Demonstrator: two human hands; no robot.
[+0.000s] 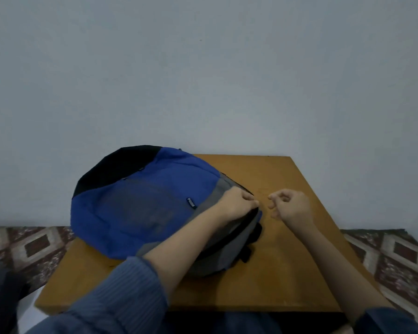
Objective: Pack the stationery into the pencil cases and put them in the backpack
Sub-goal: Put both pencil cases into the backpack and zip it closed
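Note:
A blue, grey and black backpack lies flat on the left half of a wooden table, its top end pointing right. My left hand rests on the grey top end and pinches something small at the zip line, likely the zip pull. My right hand hovers just to the right of the bag above the table, fingers loosely curled and holding nothing. No pencil cases or stationery are visible.
A plain pale wall rises right behind the table. Patterned floor tiles show on both sides. Black straps of the bag stick out at its right side. Bare wood lies right of the bag.

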